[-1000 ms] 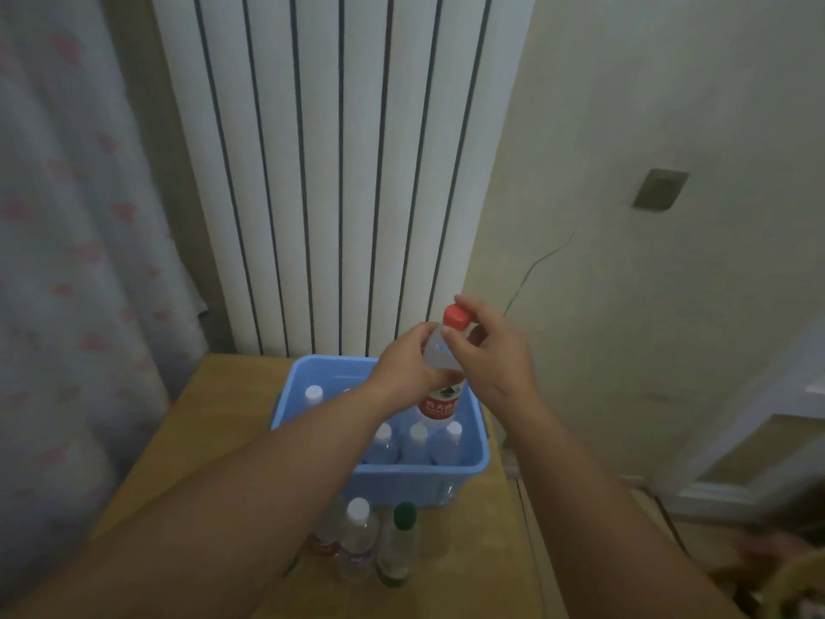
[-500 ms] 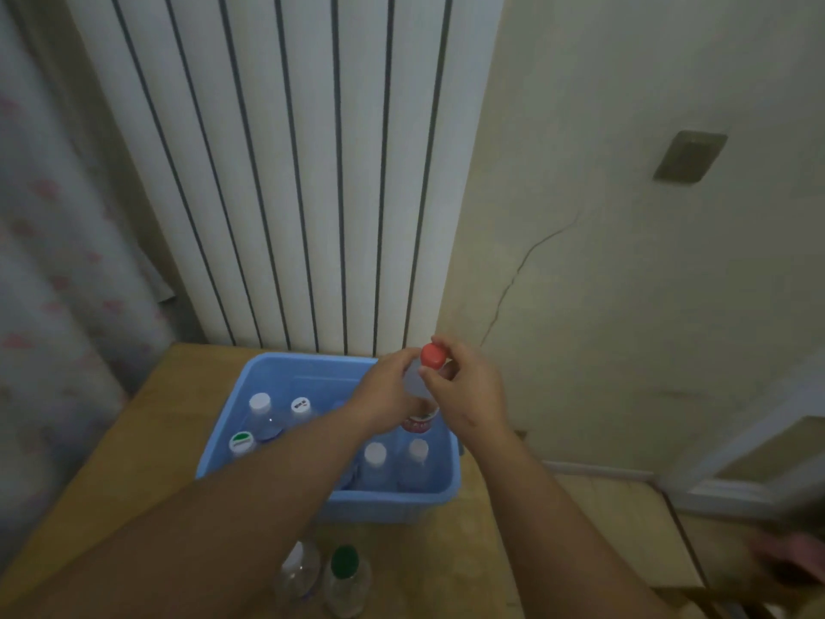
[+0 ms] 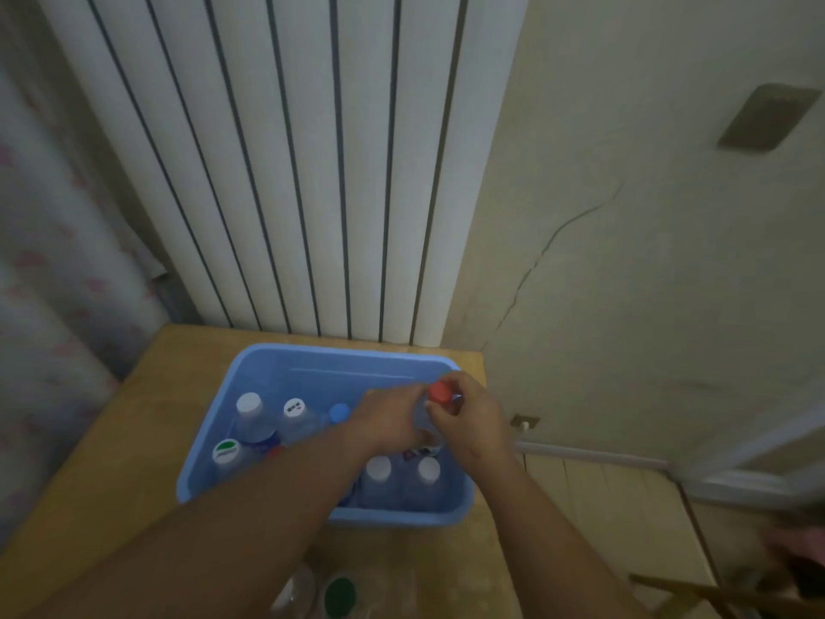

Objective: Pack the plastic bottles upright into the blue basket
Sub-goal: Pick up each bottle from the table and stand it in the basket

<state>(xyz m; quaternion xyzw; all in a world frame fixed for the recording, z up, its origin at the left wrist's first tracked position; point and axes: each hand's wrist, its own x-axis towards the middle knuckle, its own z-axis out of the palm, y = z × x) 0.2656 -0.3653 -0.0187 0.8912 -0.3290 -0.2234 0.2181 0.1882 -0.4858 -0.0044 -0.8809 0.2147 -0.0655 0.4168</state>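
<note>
Red-capped bottle [image 3: 439, 392] has sunk lower into the blue basket [image 3: 339, 352], lower middle of the frame. Left hand [image 3: 386, 424] and right hand [image 3: 468, 422] both curl round it. Almost packed.

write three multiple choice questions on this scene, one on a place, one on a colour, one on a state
1. Where is the bottle that the left hand and right hand hold?
A) at the blue basket's far right corner
B) at its near left corner
C) on the floor

2. What colour is its cap?
A) green
B) red
C) black

3. How do the white-capped bottles in the basket stand?
A) on their sides
B) upside down
C) upright

1 A, the hands meet by the far right rim; 2 B, the cap shows red above the fingers; 3 C, their caps face up.
</note>
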